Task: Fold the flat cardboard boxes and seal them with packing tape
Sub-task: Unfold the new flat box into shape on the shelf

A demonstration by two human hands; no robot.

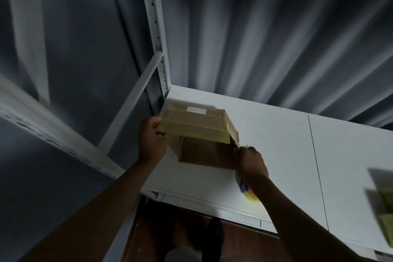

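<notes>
Grip first: my left hand (pixel 151 140) is curled round the left edge of the cardboard box (pixel 200 134), thumb up by the taped top. My right hand (pixel 252 162) is pinching the box's lower right corner, where a bit of flap or tape end sticks out. There's a tape roll (pixel 249 192) tucked under that wrist, yellowish with some orange and blue, and I honestly can't tell whether the same hand is holding it or it's just hanging there.

The box is folded up already, with yellowish packing tape (pixel 200 132) across the top and down the right side and a small white label (pixel 196 109) near the back. It sits at the far left corner of the white shelf (pixel 276 144), tilted a little, right by the rack's upright post (pixel 157 27).

Handling-wise I'd guess it's light and empty, stiff along the folds but easy to dent in the middle of a panel, so edges and corners are the places to grab. The tape looks slick, so I'd keep fingers on bare cardboard.

Further right there's another box (pixel 382 198), too blurred to read. Grey curtain (pixel 265 38) behind
</notes>
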